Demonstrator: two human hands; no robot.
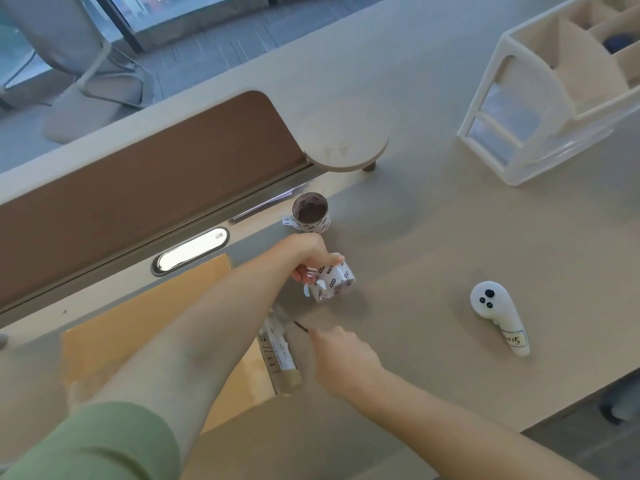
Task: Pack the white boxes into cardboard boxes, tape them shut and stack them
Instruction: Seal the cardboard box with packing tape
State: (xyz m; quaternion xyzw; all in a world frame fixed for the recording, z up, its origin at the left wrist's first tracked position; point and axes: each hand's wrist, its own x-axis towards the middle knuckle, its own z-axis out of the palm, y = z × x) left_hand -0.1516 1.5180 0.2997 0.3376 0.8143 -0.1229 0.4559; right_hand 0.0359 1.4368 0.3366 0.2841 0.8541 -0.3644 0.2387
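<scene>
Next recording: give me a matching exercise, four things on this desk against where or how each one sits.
1 nearer tape roll
2 farther tape roll
3 white controller
4 white organizer

A far right corner of the table
B gripped by the left hand
C standing on end by the divider
D lying flat, handwritten label on it

Pairs: 1-B, 2-C, 3-D, 4-A

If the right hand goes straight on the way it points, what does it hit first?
Probably the tape strip on the cardboard box: the right hand, gripping a thin dark tool, points up-left at the strip's upper end. Blur leaves depth uncertain.
</scene>
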